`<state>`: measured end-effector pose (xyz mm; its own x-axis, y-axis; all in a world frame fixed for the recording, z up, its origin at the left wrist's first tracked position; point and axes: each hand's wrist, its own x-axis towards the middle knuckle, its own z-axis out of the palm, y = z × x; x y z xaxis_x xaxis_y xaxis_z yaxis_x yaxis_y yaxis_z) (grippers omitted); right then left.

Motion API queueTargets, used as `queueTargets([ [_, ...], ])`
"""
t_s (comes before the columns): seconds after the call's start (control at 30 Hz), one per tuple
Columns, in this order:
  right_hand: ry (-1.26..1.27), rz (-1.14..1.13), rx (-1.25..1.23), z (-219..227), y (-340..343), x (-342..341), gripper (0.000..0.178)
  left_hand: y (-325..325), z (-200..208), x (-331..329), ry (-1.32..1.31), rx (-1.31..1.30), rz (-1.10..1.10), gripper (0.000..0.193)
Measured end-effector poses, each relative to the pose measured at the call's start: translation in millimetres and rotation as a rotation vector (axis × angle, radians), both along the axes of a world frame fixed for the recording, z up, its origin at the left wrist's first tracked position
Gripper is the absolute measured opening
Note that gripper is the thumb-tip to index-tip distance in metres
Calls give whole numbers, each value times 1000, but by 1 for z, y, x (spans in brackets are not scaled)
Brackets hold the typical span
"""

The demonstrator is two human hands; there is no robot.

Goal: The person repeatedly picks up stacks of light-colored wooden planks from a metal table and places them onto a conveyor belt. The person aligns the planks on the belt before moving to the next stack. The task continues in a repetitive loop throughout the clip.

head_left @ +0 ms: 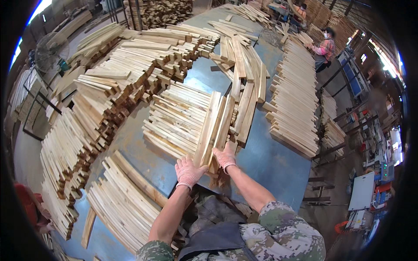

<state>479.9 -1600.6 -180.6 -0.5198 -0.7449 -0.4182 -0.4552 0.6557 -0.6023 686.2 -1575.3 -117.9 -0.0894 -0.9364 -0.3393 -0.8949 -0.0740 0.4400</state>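
Both my hands wear pale pinkish knit work gloves. My left hand point(190, 171) lies against the near ends of a row of pale wooden strips point(178, 117), its fingers spread and its thumb by the end of a longer strip point(208, 128). Just to its right, my right hand point(225, 155) closes round the near end of another long wooden strip point(224, 126), thumb on its left side; part of the grip is hidden. These longer strips lean side by side along the right edge of the row, on the blue metal table point(257, 174).
Long stacked rows of strips point(126, 65) curve along the left, with another bundle point(126, 209) at front left. Loose strips point(244, 61) lie jumbled ahead. A neat row point(296, 95) lines the right side. A masked person point(326, 48) stands at the far right.
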Motion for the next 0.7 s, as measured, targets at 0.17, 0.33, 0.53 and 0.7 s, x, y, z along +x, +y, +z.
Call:
queueTargets([
  [0.17,15,-27,179,23,-21,-6,106,-28,-57,-49,-24,-67,-16,105],
  [0.33,70,-31,152,9,-20,-21,98,-32,-40,-61,455,204,209,102],
  [0.53,-242,-112,46,-1,-4,-47,69,-54,9,-72,289,380,-231,111],
  [0.7,-74,-71,60,-3,-11,-35,62,-14,-43,-102,142,139,-235,119],
])
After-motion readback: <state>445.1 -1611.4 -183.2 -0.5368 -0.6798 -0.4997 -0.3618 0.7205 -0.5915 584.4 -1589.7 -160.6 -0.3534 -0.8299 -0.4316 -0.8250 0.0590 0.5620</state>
